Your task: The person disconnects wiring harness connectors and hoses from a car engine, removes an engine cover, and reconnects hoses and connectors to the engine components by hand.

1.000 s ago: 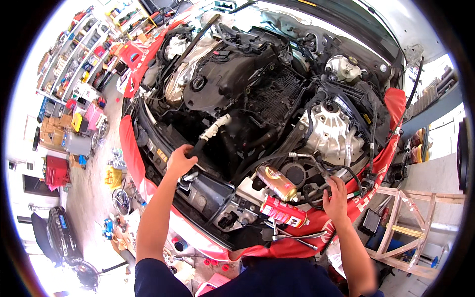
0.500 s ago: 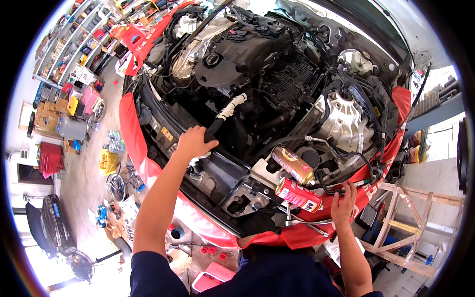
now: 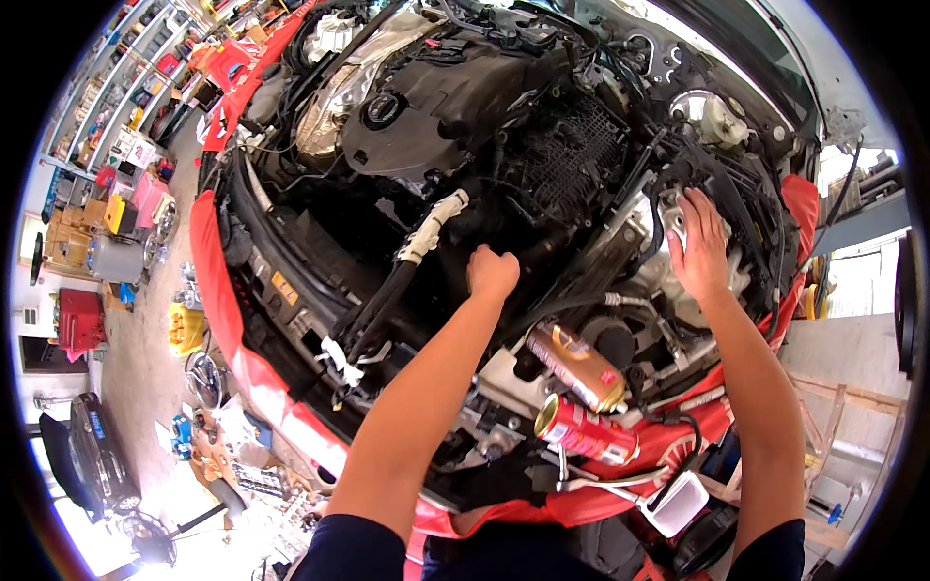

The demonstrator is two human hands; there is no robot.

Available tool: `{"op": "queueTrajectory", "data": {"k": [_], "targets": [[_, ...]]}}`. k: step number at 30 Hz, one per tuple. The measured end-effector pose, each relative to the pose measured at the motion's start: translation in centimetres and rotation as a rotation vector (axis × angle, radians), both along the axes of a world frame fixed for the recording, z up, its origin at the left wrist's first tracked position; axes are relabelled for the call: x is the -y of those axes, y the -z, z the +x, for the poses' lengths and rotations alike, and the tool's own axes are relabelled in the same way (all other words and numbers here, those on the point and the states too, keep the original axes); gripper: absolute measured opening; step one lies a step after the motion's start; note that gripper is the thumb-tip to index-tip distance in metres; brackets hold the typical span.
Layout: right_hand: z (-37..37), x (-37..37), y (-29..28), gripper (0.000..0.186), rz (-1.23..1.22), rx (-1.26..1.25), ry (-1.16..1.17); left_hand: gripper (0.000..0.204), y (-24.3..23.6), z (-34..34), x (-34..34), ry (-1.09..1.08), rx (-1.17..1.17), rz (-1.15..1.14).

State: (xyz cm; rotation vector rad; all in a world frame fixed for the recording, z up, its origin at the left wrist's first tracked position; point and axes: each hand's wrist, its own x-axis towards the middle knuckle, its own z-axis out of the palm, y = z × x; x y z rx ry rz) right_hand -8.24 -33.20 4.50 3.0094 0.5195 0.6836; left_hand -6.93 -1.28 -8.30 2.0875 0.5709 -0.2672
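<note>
My left hand (image 3: 492, 273) reaches into the dark engine bay with fingers curled; what they grip, if anything, is hidden. Left of it is a black hose (image 3: 383, 295) with a cream wrapped section (image 3: 431, 228). My right hand (image 3: 699, 242) lies with fingers extended on the silver strut tower (image 3: 693, 302) at the right of the bay. The black engine cover (image 3: 426, 111) is beyond my hands. Between my forearms, a gold-brown spray can (image 3: 576, 368) and a red can (image 3: 586, 431) lie on the front edge, with metal wrenches (image 3: 610, 481) below them.
Red protective covers (image 3: 221, 290) drape the car's edges. At left are shelves (image 3: 121, 82), boxes, a red case (image 3: 79, 320) and parts on the floor. A wooden frame (image 3: 838, 407) stands at right. A white rectangular container (image 3: 675, 504) is below the wrenches.
My left hand has left the hose near the front edge and moved right, deeper into the bay. My right hand has moved forward from beside the cans onto the strut tower.
</note>
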Motion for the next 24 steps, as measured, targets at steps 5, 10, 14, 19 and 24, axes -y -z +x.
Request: {"op": "queueTrajectory", "data": {"k": [5,10,14,19,24], "targets": [[2.6,0.8,4.0,0.041,0.021,-0.004,-0.037,0.056,6.4,4.5,1.1,-0.131,-0.009,-0.003],[3.1,2.5,3.0,0.036,-0.016,0.047,-0.045,0.048,1.8,3.8,2.5,-0.097,0.082,-0.232],[3.1,2.5,4.4,0.036,-0.033,0.060,-0.044,0.028,-5.5,1.8,0.1,-0.428,-0.121,-0.760],[3.2,3.1,3.9,0.038,-0.042,0.098,-0.067,0.029,-5.5,-0.9,-3.6,-0.301,-0.195,-0.804],[3.2,2.6,4.6,0.040,-0.001,0.114,-0.104,0.027,-3.1,-2.2,-5.6,-0.101,-0.237,-0.570]]}}
